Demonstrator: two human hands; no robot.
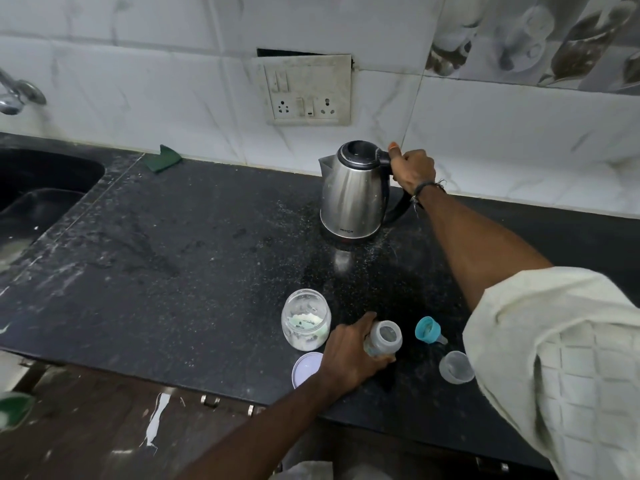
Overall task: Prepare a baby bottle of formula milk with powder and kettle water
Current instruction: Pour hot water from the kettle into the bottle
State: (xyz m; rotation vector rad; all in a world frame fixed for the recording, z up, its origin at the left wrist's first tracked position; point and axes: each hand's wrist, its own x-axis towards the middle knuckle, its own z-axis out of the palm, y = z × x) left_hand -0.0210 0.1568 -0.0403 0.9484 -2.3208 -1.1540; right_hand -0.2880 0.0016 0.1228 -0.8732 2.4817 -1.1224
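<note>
Bare counter (173,244) left (kettle (353,192) behind)

1 kettle (353,190), 1 bottle (383,342), 1 powder jar (305,320), 1 jar lid (306,368), 1 teat ring (429,330), 1 clear cap (456,367), 2 hands: left (349,356), right (412,169)

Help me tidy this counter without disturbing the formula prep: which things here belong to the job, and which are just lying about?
Part of the job:
kettle, gripped by the right hand
baby bottle, held by the left hand
powder jar and its lid
teal teat ring
clear bottle cap

Just lying about:
green cloth
sink
tap
wall sockets
</note>
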